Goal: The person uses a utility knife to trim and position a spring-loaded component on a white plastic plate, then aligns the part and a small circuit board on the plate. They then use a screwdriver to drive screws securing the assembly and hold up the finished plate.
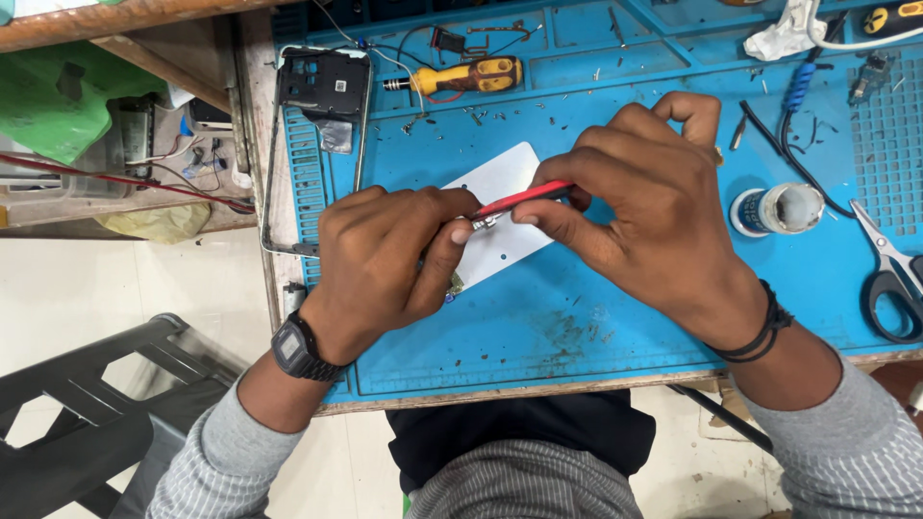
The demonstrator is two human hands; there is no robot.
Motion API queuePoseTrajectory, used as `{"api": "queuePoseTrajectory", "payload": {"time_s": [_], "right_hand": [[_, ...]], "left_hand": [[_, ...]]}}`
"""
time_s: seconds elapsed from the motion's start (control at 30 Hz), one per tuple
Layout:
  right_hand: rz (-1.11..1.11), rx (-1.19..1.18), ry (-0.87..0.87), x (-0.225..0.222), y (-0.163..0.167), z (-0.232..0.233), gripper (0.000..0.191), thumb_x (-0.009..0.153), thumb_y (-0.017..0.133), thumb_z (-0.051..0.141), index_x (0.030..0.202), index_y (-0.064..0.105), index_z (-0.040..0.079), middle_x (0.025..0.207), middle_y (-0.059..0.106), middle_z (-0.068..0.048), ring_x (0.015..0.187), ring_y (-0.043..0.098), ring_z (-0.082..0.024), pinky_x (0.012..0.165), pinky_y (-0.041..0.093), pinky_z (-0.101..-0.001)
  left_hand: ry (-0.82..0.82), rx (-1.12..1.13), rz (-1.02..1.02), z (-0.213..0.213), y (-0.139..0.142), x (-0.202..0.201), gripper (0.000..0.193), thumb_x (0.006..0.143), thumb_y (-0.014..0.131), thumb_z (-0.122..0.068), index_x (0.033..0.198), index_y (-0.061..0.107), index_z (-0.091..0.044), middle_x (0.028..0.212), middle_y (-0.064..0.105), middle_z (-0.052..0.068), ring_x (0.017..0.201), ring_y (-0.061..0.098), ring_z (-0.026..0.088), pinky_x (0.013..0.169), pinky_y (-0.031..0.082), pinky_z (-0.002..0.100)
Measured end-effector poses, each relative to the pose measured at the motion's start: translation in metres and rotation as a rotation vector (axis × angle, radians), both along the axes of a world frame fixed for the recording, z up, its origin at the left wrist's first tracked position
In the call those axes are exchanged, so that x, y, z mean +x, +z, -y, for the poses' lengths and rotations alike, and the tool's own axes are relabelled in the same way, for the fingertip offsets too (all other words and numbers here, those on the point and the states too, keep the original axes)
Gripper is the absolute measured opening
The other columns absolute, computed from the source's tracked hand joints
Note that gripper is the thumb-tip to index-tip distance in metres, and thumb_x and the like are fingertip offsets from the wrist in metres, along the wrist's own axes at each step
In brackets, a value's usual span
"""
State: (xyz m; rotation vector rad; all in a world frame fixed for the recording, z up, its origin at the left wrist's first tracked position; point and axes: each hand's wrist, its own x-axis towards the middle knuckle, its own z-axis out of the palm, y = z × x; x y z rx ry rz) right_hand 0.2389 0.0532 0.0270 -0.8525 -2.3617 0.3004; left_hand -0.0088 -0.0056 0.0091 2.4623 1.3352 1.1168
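Left hand (385, 255): curled into a closed pinch over a small metal part (484, 221) at the middle of the blue work mat (577, 317); thumb and forefinger pressed together on it; black digital watch (298, 348) on the wrist
Right hand (639, 207): fingers pressed together around a red-handled tool (524, 198); its tip meets the small metal part just beside the left thumb
Work piece: the small metal part sits above a white card (500, 178) lying tilted at the mat's centre; too small to say what it is
Doing it well (judgement): keep both wrists braced on the mat; hold the tool shallow and steady at the part; work over the white card so anything dropped shows up
Mat, far edge: yellow-and-black screwdriver (461, 75) lying flat; loose screws and wire bits scattered near it
Mat, far left corner: black phone frame (325, 86) in a thin metal surround
Mat, right side: small round tub (779, 209) with a white-and-blue wrap label, lid off, grey paste inside; black-handled scissors (889, 279) near the right edge
Mat, far right corner: crumpled white cloth (784, 34)
Off the bench, left: green plastic bag (58, 96) on a lower shelf; dark chair (87, 404) below
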Motion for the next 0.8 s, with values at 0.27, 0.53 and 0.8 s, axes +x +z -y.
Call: {"api": "queuePoseTrajectory", "payload": {"time_s": [0.27, 0.53, 0.8], "right_hand": [[-0.016, -0.019, 0.034, -0.0024, 0.0001, 0.0010, 0.015, 0.105, 0.073, 0.013, 0.120, 0.072, 0.010, 0.093, 0.063, -0.001, 0.085, 0.054, -0.019, 0.096, 0.029, -0.0414], [-0.050, -0.024, 0.040, -0.0029, -0.0004, 0.0018, 0.020, 0.104, 0.068, 0.006, 0.124, 0.071, 0.009, 0.092, 0.062, -0.003, 0.086, 0.054, -0.021, 0.097, 0.032, -0.0398], [-0.112, -0.120, 0.003, -0.0042, 0.0002, 0.0018, 0.018, 0.110, 0.064, 0.010, 0.127, 0.067, 0.006, 0.095, 0.066, -0.007, 0.088, 0.057, -0.026, 0.087, 0.039, -0.0397]], "left_hand": [[0.083, -0.018, 0.037, 0.0001, -0.0031, -0.0010, 0.013, 0.109, 0.063, -0.016, 0.113, 0.069, -0.006, 0.075, 0.067, 0.003, 0.062, 0.064, 0.019, 0.061, 0.043, 0.034], [0.106, -0.011, 0.039, -0.0001, -0.0061, 0.0004, 0.021, 0.103, 0.075, -0.020, 0.116, 0.066, -0.007, 0.069, 0.063, -0.003, 0.058, 0.061, 0.014, 0.058, 0.042, 0.031], [0.103, 0.016, 0.079, 0.0012, -0.0046, 0.0030, 0.041, 0.102, 0.078, -0.022, 0.133, 0.056, -0.005, 0.074, 0.063, -0.004, 0.063, 0.060, 0.012, 0.060, 0.044, 0.029]]}}
